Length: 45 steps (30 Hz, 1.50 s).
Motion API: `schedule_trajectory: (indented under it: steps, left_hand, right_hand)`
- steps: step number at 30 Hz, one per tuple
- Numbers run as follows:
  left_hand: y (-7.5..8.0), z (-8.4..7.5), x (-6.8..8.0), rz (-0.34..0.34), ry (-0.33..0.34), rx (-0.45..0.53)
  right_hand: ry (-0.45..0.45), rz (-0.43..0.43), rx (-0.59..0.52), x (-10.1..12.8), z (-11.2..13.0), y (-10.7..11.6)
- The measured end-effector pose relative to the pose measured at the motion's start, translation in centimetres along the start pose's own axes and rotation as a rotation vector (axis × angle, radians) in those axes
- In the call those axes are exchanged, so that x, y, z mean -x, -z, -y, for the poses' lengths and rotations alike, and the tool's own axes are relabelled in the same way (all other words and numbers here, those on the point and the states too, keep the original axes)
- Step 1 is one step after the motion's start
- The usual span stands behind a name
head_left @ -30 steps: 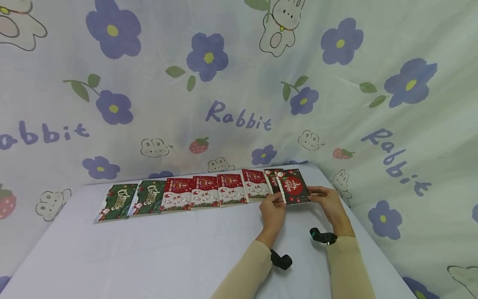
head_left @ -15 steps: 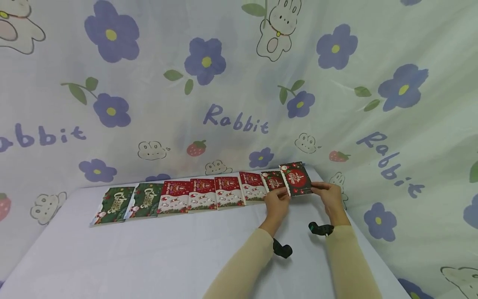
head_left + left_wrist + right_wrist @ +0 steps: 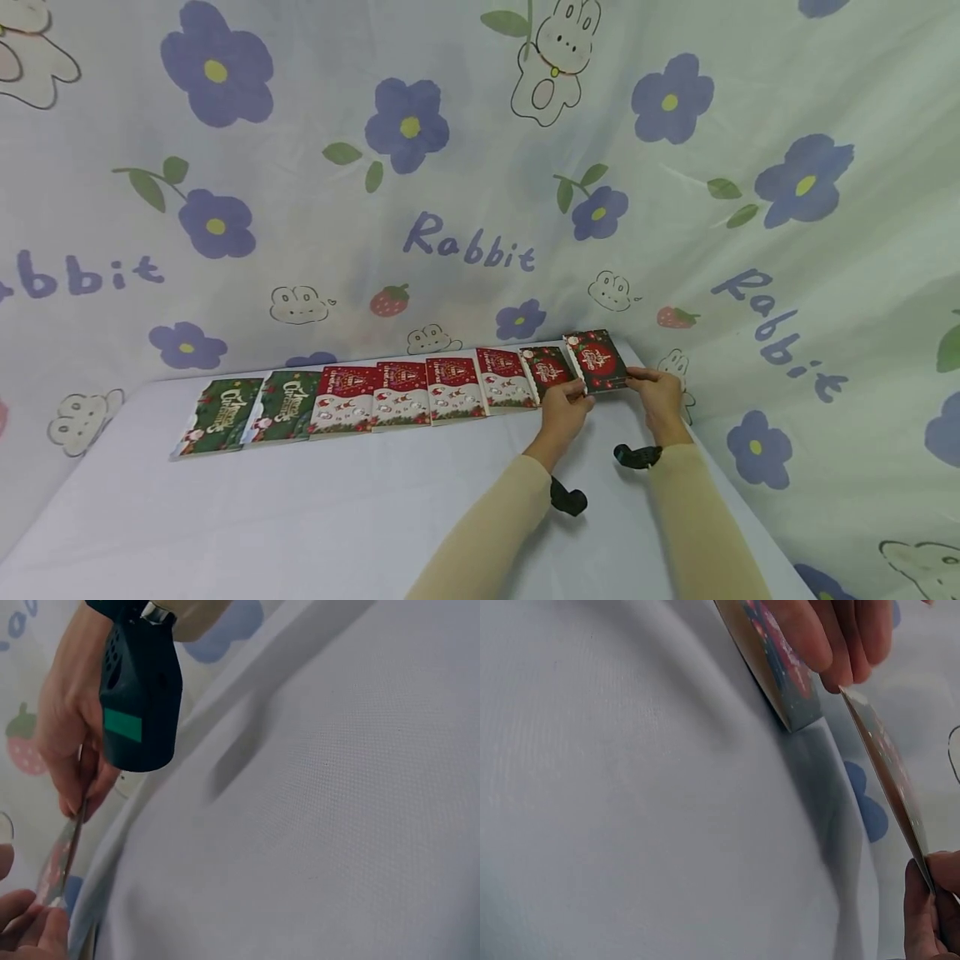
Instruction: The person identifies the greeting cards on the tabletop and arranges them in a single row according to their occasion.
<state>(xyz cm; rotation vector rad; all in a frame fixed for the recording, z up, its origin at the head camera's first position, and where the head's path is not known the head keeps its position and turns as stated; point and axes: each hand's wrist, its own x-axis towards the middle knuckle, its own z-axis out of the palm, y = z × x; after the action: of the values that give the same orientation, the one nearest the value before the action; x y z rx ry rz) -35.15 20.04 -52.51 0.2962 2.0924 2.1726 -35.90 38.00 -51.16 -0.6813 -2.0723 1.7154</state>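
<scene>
Christmas card (image 3: 597,361), dark with a red disc, pinched at its near corners by left hand (image 3: 565,408) and right hand (image 3: 659,398), lowered at the right end of the card row (image 3: 375,396) on the bench (image 3: 360,517). Placement step, seemingly; next, flattening beside the neighbouring card (image 3: 548,369) and releasing.

The head view looks down and forward from well back over the table (image 3: 300,508) toward the card (image 3: 597,361). Both wrist views sit low and close, sharing that card (image 3: 61,859) (image 3: 889,780) edge-on.
</scene>
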Motion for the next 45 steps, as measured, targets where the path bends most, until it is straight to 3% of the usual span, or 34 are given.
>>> schedule_trajectory:
  steps: [6, 16, 45]
  left_hand:
    - [-0.2, 0.2, -0.2, 0.037, 0.027, -0.011]
    - [-0.7, 0.5, -0.7, 0.089, 0.124, -0.012]
    - [-0.8, 0.8, -0.7, 0.094, 0.137, -0.043]
  right_hand:
    - [-0.003, 0.002, -0.032, -0.1, 0.0, -0.6]
    - [0.017, -0.014, 0.011, -0.9, -0.9, -0.8]
    - [0.001, 0.008, 0.051, -1.1, -1.6, -1.1]
